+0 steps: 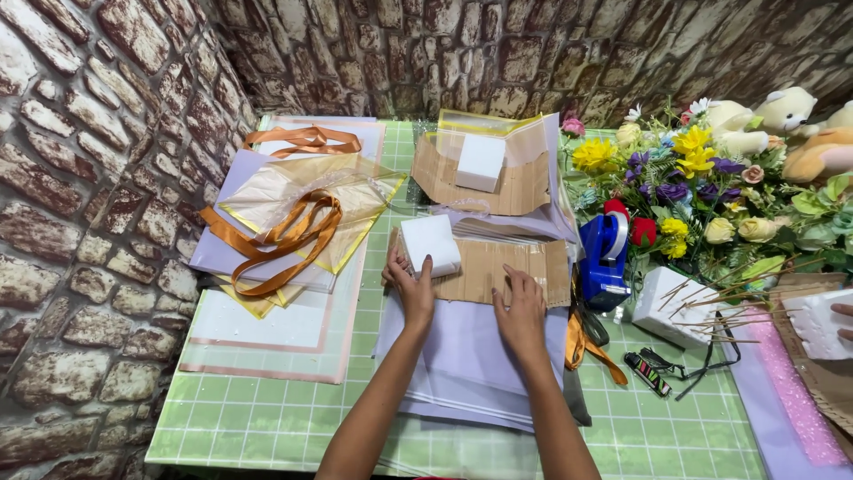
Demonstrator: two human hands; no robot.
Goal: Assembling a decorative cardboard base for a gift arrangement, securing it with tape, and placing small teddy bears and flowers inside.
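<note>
green table (267, 418) | left hand (410, 286) fingers grasping foam block (430, 244) | right hand (522, 313) fingers released on corrugated sheet (498, 271) edge

No packages, labels, signs or screens anywhere on the green table (293, 418).

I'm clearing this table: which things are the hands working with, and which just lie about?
In hand:
left hand on white foam block
right hand on brown corrugated sheet

Lying about:
orange ribbon
blue tape dispenser
artificial flowers
plush toys
</note>
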